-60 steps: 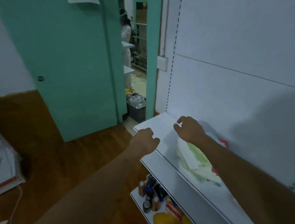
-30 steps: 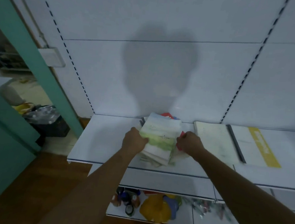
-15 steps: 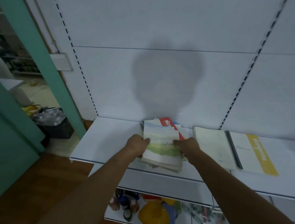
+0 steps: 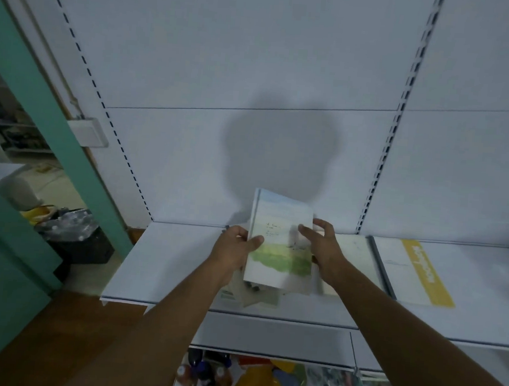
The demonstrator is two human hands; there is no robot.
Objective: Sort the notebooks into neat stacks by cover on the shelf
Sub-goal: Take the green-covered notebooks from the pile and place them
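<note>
A notebook [image 4: 280,240] with a sky-and-meadow cover is held tilted above a loose pile [image 4: 251,296] near the shelf's [image 4: 162,264] front edge. Its left edge is gripped by the left hand [image 4: 236,249]; its right edge is touched by the spread fingers of the right hand [image 4: 323,250]. The cover's small writing is unreadable. Rightward, a yellow-banded book [image 4: 411,272] lies flat, its lettering blurred.

Notebook [image 4: 280,240] btwn both hands, L hand [image 4: 233,249] & R hand [image 4: 325,247], above shelf [image 4: 165,265].

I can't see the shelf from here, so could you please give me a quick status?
Left hand grips landscape-cover notebook, tilted up; right hand steadies it. Loose pile beneath, unsorted. Nothing in the way.
</note>
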